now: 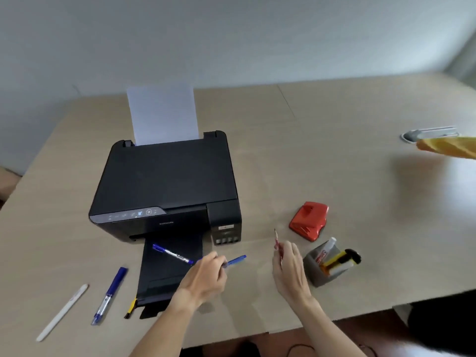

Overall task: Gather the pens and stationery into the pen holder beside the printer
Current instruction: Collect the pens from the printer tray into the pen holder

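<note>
The grey pen holder point(315, 269) sat on the table point(334, 176) to the right of the printer point(164, 181), tilted over so its mouth faced up and to the right. I counted three things in it: a white tube with red print point(325, 249) too blurred to read, a yellow and black marker point(342, 256), and a pale one point(340, 269) beside it.

My right hand point(289, 266) hovered just left of the holder, fingers pinched around one thin red pencil point(277, 240) that pointed up. My left hand point(206, 276) was closed around one blue pen point(235, 261), its end sticking out toward the right; the forearm came in low from the near edge.

Four more pieces lay loose. One blue-and-white marker point(171, 253) rested on the printer's black output tray point(167, 269); its label was not legible. One blue pen with a clear barrel point(109, 296) lay left of the tray, one white pen point(61, 313) further left, and one small yellow and black item point(131, 307) at the tray's near corner.

The printer front carried a faint name that looked like EPSON. One white sheet point(163, 114) stood in its rear feed. One red hole punch point(309, 220) sat behind the holder.
</note>
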